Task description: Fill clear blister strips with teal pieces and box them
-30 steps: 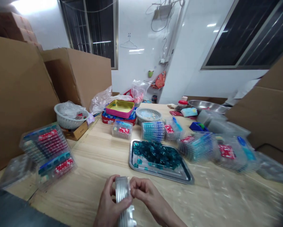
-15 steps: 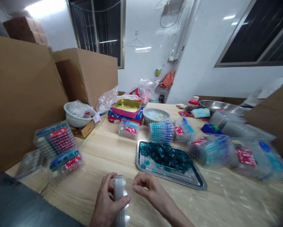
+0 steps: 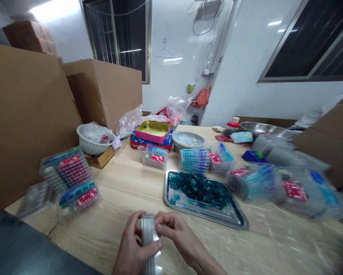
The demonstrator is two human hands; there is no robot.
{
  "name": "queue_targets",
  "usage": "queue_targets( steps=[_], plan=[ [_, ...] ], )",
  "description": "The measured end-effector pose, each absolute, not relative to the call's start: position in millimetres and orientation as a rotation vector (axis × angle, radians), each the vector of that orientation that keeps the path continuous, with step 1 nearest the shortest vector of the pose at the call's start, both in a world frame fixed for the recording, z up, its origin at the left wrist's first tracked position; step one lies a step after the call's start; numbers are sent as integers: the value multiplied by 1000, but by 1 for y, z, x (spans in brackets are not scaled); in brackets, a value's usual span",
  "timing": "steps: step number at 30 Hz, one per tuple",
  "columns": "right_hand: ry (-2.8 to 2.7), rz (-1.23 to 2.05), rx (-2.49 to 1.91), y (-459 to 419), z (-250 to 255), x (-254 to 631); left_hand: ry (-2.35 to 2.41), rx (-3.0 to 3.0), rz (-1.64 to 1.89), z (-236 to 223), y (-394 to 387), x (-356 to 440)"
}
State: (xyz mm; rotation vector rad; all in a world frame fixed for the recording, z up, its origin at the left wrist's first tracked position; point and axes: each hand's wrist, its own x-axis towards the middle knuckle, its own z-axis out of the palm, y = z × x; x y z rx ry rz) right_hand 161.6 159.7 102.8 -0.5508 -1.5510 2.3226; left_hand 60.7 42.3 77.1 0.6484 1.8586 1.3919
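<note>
My left hand is wrapped round a stack of clear plastic cases, held upright near the table's front edge. My right hand pinches the top right edge of the same stack with thumb and fingers together. Just beyond my hands lies a metal tray heaped with teal dice-like pieces.
Filled clear packs stand at the left, behind the tray and along the right. Farther back are a white basket, a pink-and-yellow tin, a round basket and a steel bowl. Cardboard boxes wall the left side.
My right hand, which had drawn a little away from the stack, has come back and closed its fingers on the stack's top edge. The left hand keeps its grip.
</note>
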Motion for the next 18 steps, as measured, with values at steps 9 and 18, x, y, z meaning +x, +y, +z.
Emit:
queue_targets(
  steps=[9,18],
  plan=[
    [-1549,2218,-544,173,123,192,1809,785,1443,89,69,83],
    [-1468,1864,-658,219,140,289,1563,837,1524,102,147,161]
  ],
)
